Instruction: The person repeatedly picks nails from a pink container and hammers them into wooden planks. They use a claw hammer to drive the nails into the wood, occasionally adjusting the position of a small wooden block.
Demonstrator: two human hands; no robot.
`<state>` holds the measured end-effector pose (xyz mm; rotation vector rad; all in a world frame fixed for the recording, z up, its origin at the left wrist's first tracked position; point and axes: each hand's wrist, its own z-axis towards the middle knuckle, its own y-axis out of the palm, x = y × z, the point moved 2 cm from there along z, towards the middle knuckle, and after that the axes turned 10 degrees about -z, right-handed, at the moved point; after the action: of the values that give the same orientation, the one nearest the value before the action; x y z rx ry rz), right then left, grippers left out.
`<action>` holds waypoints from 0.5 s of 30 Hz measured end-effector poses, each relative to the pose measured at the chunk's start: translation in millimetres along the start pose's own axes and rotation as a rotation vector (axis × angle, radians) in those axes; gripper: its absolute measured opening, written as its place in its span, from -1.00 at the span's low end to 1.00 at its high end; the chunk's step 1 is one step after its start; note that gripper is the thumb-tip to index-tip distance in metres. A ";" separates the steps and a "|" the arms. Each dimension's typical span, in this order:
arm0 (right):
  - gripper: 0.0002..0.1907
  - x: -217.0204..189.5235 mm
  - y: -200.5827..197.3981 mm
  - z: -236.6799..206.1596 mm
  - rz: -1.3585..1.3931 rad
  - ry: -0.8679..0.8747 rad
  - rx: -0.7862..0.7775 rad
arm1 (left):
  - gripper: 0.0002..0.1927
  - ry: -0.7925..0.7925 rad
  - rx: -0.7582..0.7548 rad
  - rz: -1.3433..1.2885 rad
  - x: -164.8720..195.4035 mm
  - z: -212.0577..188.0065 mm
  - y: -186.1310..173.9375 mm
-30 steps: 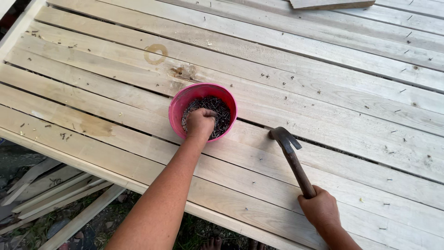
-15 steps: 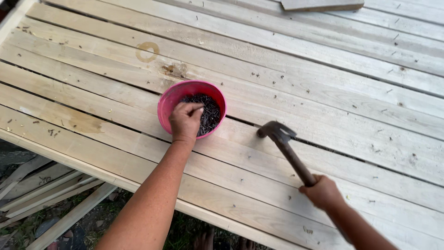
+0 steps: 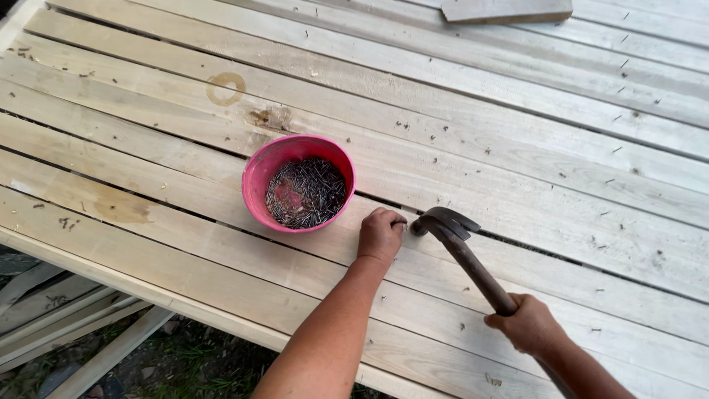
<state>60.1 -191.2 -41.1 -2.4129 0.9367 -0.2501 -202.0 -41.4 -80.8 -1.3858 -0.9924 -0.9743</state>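
The left hand [image 3: 380, 235] rests on the boards [image 3: 517, 185] beside the pink bowl [image 3: 255, 185] of nails, fingers pinched closed, presumably on a nail too small to see; the right hand [image 3: 528, 324] grips the hammer [image 3: 458, 244], head just beside; light taps first would spare the fingertips.

Hidden under the curled fingers of the left hand [image 3: 380, 235]: whatever is pinched there, too small to make out against the counter [image 3: 517, 185]. Lower end of the hammer [image 3: 461, 251] handle swallowed by the right hand [image 3: 528, 325], both forearms cut off at the bottom edge. Wooden block [image 3: 507, 10] clipped by the top edge.
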 end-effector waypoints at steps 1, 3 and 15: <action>-0.59 -0.1 -0.1 0.5 -0.006 -0.001 -0.002 | -0.94 -0.017 0.001 0.020 -2.4 -1.0 1.5; -0.58 0.1 0.9 2.0 -0.053 -0.006 -0.007 | -0.97 -0.048 -0.002 0.051 -4.3 -3.4 5.1; -0.58 1.6 21.0 -12.9 0.095 -0.024 -0.069 | -0.95 0.010 0.013 0.165 2.9 -11.5 6.6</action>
<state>44.7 -210.5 -41.7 -2.4200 1.0615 -0.1557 -195.0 -52.9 -79.6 -1.4267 -0.8613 -0.8492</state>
